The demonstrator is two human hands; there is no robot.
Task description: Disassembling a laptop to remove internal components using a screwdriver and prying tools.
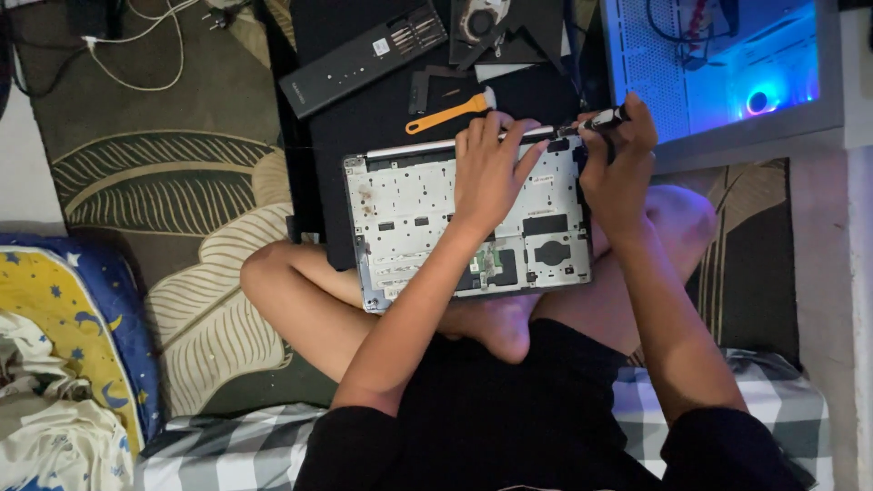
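Note:
An opened laptop chassis, silver inside with bare recesses and small parts, rests across my crossed legs. My left hand lies flat on its far middle, fingers spread toward the far edge. My right hand is closed around a black screwdriver with a silver band. Its tip points left at the chassis's far right corner, close to my left fingertips.
A black mat beyond the laptop carries an orange-handled brush, a long black bit case, a fan and black panels. A blue-lit computer case stands at the far right. White cables lie on the leaf-patterned rug.

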